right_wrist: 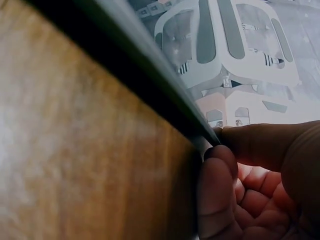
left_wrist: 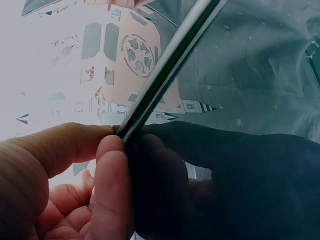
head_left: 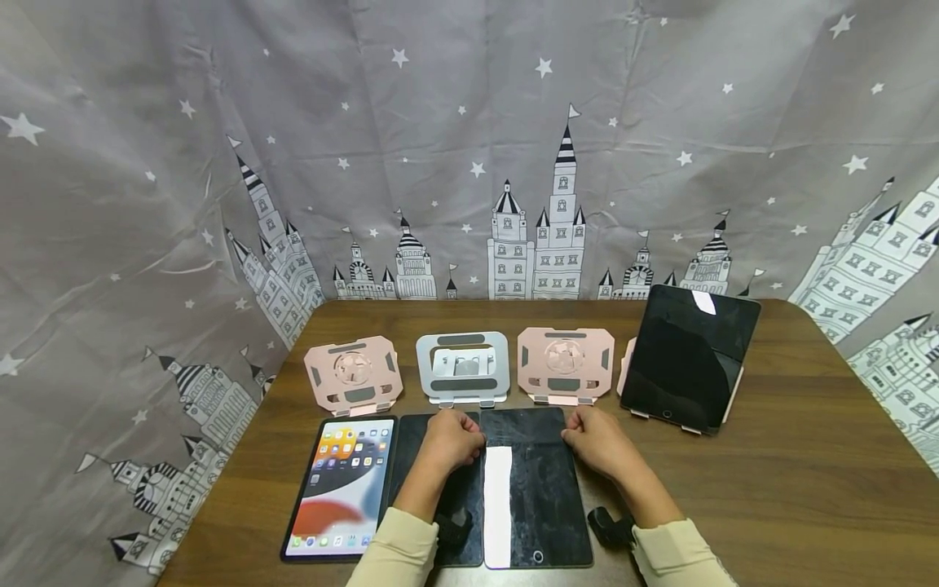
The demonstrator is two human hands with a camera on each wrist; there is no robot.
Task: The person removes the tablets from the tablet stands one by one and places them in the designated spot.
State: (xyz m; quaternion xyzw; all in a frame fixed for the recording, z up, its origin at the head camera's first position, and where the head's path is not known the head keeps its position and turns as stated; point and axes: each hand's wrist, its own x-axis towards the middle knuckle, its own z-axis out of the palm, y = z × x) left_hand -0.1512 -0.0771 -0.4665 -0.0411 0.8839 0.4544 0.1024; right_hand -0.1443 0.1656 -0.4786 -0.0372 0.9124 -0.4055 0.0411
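Observation:
A dark-screened tablet with a bright white reflection lies in front of me. My left hand pinches its left edge near the far end. At the opposite edge, my right hand pinches it between thumb and forefinger. Both wrist views show the tablet's thin edge caught in the fingertips. A second dark tablet lies to the left, partly hidden by my left forearm. Beyond the tablets stand a light-blue folding tablet stand and a pink tablet stand.
A lit tablet showing app icons lies at the left. Another pink stand is behind it. On the right, a dark tablet leans on a pink stand. The wooden table meets a grey castle-print curtain.

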